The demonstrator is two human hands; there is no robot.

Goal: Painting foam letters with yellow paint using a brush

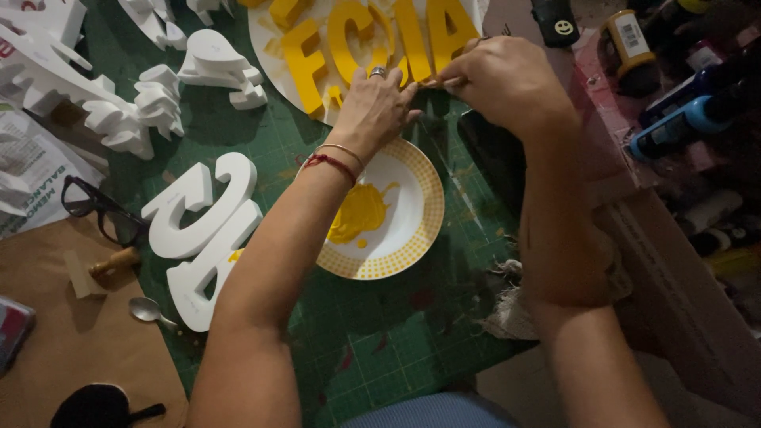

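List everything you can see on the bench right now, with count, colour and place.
Painted letters: a connected row, yellow, top centre on a white sheet.
Unpainted letters: several pieces, white, left half of the mat.
Cutting mat: one, green, under everything.
Plate: one, white with yellow dotted rim, centre, holding a puddle of yellow paint.
Glasses: one pair, black, left.
Spoon: one, metal, lower left.
Paint bottles: several, mixed colours, right shelf.
Rag: one, beige, beside the right forearm.
Left hand: ring and bracelets, fingers on the yellow letters' lower edge.
Right hand: pinching at the same edge; what its grip holds is hidden.
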